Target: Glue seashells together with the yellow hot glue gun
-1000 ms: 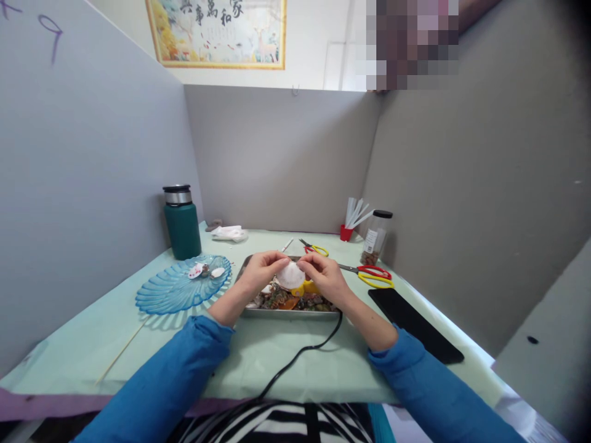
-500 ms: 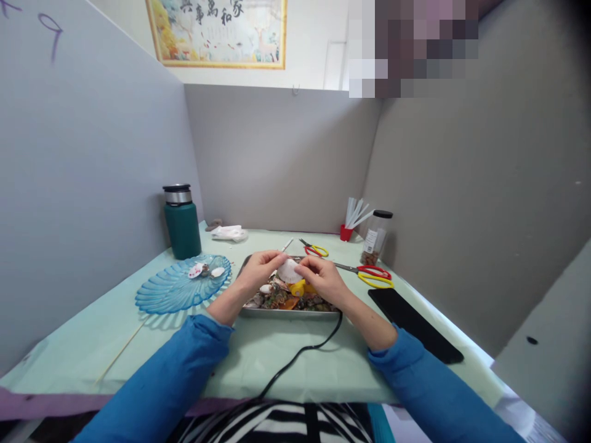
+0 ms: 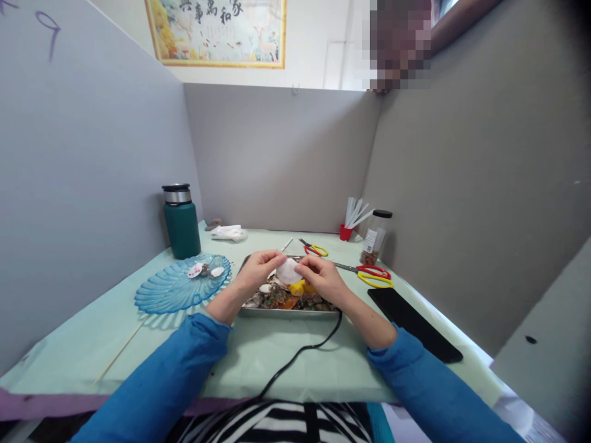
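A white, fan-shaped shell (image 3: 289, 272) is held up over a metal tray (image 3: 289, 314), its edges pinched between thumb and fingers of the left hand (image 3: 258, 271) and the right hand (image 3: 322, 278). Mixed shells (image 3: 277, 299) are heaped in the tray, and a yellow object (image 3: 298, 288) (its full form cannot be made out) is seen just below the held shell. A blue plate (image 3: 159, 294) is placed to the left; red-and-yellow-handled scissors (image 3: 376, 277) are set to the right.
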The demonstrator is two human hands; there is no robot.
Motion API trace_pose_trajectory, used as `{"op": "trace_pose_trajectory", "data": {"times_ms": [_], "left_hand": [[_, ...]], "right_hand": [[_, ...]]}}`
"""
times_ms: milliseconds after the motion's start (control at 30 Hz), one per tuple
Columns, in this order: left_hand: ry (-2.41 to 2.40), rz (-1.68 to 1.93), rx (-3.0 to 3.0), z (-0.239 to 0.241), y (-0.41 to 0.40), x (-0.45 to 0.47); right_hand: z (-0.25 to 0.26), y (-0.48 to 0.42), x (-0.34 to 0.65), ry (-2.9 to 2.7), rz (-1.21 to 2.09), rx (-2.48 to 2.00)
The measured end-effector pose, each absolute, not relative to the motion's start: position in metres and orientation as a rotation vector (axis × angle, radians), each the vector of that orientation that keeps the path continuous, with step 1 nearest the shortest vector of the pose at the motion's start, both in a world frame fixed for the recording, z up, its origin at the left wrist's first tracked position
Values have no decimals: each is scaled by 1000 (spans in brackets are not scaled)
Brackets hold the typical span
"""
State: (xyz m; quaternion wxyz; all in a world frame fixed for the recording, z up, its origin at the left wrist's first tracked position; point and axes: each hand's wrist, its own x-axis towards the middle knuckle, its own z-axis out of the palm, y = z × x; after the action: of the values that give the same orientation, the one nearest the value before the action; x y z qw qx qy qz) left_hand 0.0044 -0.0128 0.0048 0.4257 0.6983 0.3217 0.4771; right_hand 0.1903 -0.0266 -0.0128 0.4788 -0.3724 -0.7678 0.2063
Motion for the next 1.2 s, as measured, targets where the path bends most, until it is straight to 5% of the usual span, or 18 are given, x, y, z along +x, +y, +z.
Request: {"op": "trace_pose_trajectory", "data": {"times_ms": [1200], "left_hand": [[816, 1223, 1656, 3, -12, 7]], "right_hand": [[-10, -30, 190, -1883, 364, -885]]}}
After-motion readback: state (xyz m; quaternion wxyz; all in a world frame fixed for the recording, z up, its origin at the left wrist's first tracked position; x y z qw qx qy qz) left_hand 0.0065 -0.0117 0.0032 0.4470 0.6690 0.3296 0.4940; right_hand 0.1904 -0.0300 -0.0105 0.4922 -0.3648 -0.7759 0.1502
